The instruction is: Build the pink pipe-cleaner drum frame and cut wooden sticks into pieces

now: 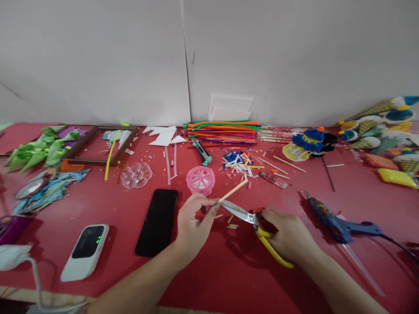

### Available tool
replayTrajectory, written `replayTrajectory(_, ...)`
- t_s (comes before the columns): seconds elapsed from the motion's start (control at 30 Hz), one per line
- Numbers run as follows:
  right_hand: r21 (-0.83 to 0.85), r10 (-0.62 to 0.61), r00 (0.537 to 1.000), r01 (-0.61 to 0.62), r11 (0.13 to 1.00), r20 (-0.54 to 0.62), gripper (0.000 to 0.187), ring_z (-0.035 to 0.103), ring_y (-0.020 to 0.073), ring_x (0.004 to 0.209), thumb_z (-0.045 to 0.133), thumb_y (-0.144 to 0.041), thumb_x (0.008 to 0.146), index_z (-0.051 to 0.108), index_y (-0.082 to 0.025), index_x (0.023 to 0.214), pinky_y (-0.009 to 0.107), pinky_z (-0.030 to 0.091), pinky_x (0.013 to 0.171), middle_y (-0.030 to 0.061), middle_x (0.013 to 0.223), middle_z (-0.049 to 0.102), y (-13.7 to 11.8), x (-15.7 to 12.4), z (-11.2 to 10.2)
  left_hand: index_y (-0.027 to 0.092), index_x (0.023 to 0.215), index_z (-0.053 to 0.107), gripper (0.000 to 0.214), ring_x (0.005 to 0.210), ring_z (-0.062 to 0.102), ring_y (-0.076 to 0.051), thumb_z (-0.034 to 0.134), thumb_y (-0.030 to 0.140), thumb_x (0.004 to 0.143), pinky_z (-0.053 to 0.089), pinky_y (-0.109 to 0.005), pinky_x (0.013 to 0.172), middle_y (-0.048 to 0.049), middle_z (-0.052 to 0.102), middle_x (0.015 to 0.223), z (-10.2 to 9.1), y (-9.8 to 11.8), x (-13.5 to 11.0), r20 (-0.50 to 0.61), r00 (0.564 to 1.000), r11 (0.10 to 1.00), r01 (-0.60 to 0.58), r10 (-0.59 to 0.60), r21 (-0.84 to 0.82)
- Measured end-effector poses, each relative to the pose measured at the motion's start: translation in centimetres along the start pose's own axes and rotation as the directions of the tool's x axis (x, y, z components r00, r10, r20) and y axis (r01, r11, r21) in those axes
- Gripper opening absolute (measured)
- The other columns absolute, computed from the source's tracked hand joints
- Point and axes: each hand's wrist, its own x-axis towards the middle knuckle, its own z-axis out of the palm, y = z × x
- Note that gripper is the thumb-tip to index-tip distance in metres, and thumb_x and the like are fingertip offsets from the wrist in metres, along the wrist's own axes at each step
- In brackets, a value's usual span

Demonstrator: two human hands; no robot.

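Between the thumb and fingers of my left hand [198, 220] is a thin pale wooden stick [234, 191], slanting up to the right. My right hand [290, 233] grips scissors [240, 212] by their yellow handles. The blade tips reach the stick close to my left fingertips; whether they touch it I cannot tell. Below the blades, several short cut stick pieces [232, 226] lie on the red table [209, 279]. Just beyond my left hand sits a round pink plastic case [200, 180].
A black phone [157, 222] and a white device [85, 252] lie to the left. On the right rests a blue glue gun [340, 224] with its cord. A box cutter [201, 150], pipe cleaners [224, 132] and a pile of small bits [238, 162] lie toward the wall.
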Motion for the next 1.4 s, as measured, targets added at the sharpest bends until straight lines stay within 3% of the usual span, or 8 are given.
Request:
replayTrajectory(0.23, 0.037, 0.041, 0.999, -0.041, 0.998, 0.016, 0.022, 0.058, 0.0164, 0.058, 0.045, -0.03, 0.087, 0.059, -0.021, 0.073, 0.026, 0.035, 0.054, 0.0039, 0.066, 0.063, -0.5, 0.0, -0.2, 0.017, 0.081, 0.063, 0.005, 0.072, 0.063, -0.014, 0.062, 0.019, 0.085, 0.054, -0.027, 0.066, -0.0043, 0.064, 0.079, -0.1, -0.1, 0.1, 0.032, 0.999, 0.996, -0.01, 0.013, -0.084)
replayTrajectory(0.43, -0.021, 0.058, 0.998, -0.059, 0.998, -0.027, 0.019, 0.059, 0.0171, 0.063, 0.049, -0.031, 0.084, 0.062, -0.02, 0.075, 0.027, 0.033, 0.056, 0.0058, 0.072, 0.066, -0.6, 0.0, -0.6, 0.018, 0.088, 0.065, 0.004, 0.067, 0.065, -0.012, 0.064, 0.017, 0.085, 0.055, -0.022, 0.064, -0.0027, 0.069, 0.077, 0.0, -0.1, 0.3, 0.087, 0.994, 0.983, 0.082, -0.069, -0.162)
replayTrajectory(0.73, 0.042, 0.041, 0.996, -0.038, 0.998, -0.082, 0.018, 0.057, 0.0154, 0.063, 0.049, -0.028, 0.082, 0.06, -0.02, 0.07, 0.026, 0.033, 0.056, 0.005, 0.069, 0.064, -0.8, 0.1, -1.0, 0.02, 0.086, 0.065, 0.009, 0.073, 0.063, -0.01, 0.066, 0.012, 0.083, 0.054, -0.019, 0.068, -0.0007, 0.065, 0.078, -0.4, 0.3, 0.9, 0.131, 0.991, 0.932, 0.054, -0.007, -0.358)
replayTrajectory(1.07, 0.035, 0.038, 0.998, -0.036, 0.999, -0.057, 0.019, 0.057, 0.0165, 0.065, 0.049, -0.029, 0.082, 0.06, -0.02, 0.071, 0.027, 0.033, 0.056, 0.0054, 0.069, 0.064, -0.8, 0.0, -0.9, 0.021, 0.084, 0.066, 0.003, 0.075, 0.066, -0.013, 0.067, 0.018, 0.083, 0.057, -0.023, 0.068, -0.0023, 0.067, 0.079, -0.2, 0.5, 0.6, 0.1, 0.993, 0.946, 0.088, -0.06, -0.312)
replayTrajectory(1.27, 0.016, 0.04, 0.998, -0.039, 0.999, -0.047, 0.02, 0.057, 0.0168, 0.066, 0.049, -0.031, 0.082, 0.061, -0.02, 0.07, 0.027, 0.032, 0.056, 0.0056, 0.071, 0.065, -0.6, 0.0, -0.8, 0.019, 0.079, 0.067, 0.005, 0.064, 0.066, -0.012, 0.072, 0.02, 0.079, 0.056, -0.021, 0.059, -0.0009, 0.07, 0.071, -0.3, 0.6, 0.7, 0.08, 0.987, 0.96, 0.155, -0.14, -0.233)
replayTrajectory(1.4, 0.003, 0.023, 0.999, -0.023, 1.0, -0.029, 0.02, 0.056, 0.0162, 0.062, 0.048, -0.03, 0.083, 0.06, -0.019, 0.07, 0.028, 0.031, 0.055, 0.005, 0.068, 0.063, -0.3, 0.1, -1.1, 0.019, 0.077, 0.069, 0.005, 0.063, 0.063, -0.011, 0.072, 0.016, 0.078, 0.053, -0.021, 0.057, -0.0011, 0.069, 0.072, -0.3, 0.3, 0.6, 0.062, 0.994, 0.966, 0.104, -0.091, -0.238)
